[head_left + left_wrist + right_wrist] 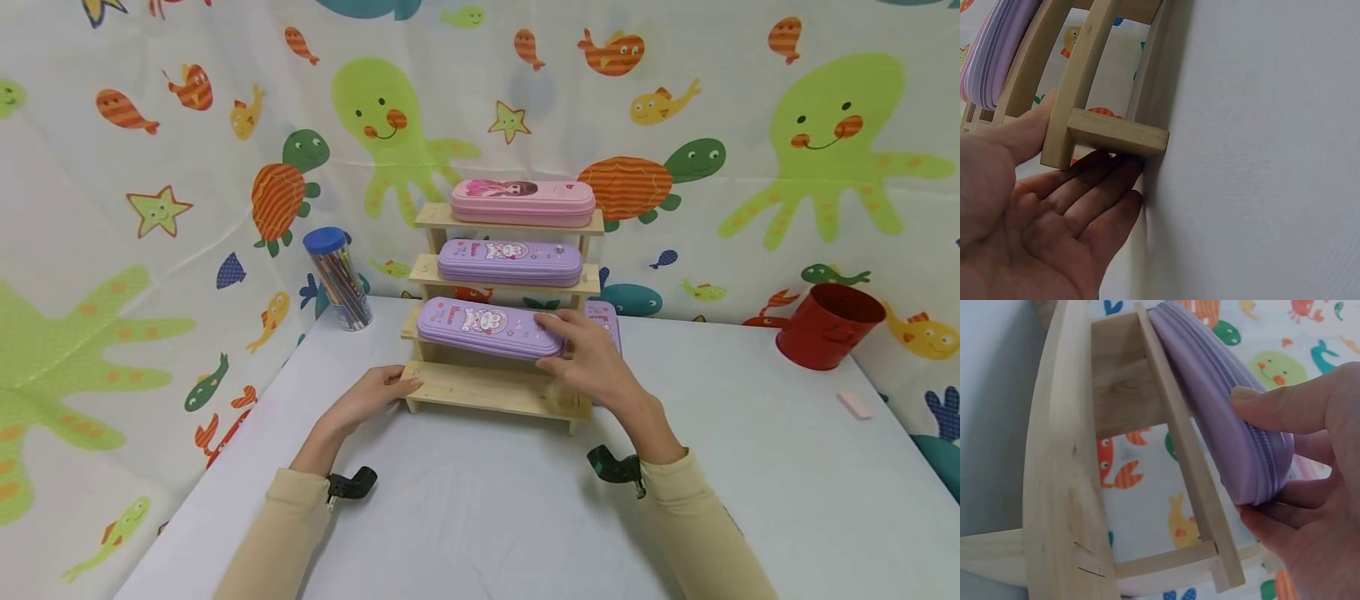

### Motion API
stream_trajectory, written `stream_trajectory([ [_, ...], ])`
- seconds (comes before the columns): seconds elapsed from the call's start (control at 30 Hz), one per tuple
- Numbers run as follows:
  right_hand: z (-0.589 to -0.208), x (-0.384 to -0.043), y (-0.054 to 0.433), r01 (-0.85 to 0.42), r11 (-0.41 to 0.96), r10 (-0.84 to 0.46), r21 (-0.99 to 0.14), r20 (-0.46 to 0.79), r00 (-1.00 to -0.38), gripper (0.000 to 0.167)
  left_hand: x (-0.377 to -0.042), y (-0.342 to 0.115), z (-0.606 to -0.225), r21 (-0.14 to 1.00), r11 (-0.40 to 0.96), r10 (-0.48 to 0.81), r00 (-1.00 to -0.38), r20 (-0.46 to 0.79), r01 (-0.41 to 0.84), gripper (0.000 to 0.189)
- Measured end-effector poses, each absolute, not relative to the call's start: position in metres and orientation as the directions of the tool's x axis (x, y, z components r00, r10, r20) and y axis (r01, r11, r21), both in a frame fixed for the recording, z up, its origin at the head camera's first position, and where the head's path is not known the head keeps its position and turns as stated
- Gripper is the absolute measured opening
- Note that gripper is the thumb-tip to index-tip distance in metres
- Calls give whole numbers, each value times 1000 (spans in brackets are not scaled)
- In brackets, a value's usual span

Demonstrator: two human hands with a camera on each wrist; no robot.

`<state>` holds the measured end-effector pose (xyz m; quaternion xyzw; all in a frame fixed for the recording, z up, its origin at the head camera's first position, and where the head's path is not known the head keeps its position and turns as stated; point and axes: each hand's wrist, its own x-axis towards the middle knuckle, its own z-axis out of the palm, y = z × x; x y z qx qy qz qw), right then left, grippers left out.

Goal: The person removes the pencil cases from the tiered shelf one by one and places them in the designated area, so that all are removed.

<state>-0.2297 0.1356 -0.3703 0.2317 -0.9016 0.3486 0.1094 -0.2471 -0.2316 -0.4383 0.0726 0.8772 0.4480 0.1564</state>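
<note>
Nearest the viewer, two beige sleeves (pixel 276 533) are reaching over the white tabletop (pixel 465 517), each wearing a black wrist camera (pixel 352 482) at the cuff.

Beyond them, the left hand (pixel 375 392) is holding the left end of the wooden stand's (pixel 480 390) lowest tier, thumb over the board and fingers reaching nearly straight beneath it. The right hand (pixel 592 354) is pinching the right end of a lilac pencil case (pixel 480 327), thumb above and fingers below, opened only as wide as the case. That case is lying slantwise at the second tier from the bottom; the right wrist view is showing its gripped end standing apart from the board.

The step in hand seems to be seating this case on its tier, though lifting it off cannot be ruled out. If seating, the next move is calling for squaring and lowering the right end while the left hand is steadying the stand.

Farther back, a second lilac case (pixel 510 262) and a pink case (pixel 522 202) are resting on the upper tiers, and another purple case (pixel 602 321) is showing behind the stand's right side.
</note>
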Motion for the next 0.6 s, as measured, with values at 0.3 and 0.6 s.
stream_trajectory([
  [0.3,-359,-220,138,-520,623,-313,-584,423,-850,60,-247,-231,-436,795,607,275,-940,-202,7,56],
  [0.6,-344,-210,144,-571,578,-266,-583,526,-807,58,-246,-232,-436,803,596,275,-939,-205,-1,59],
])
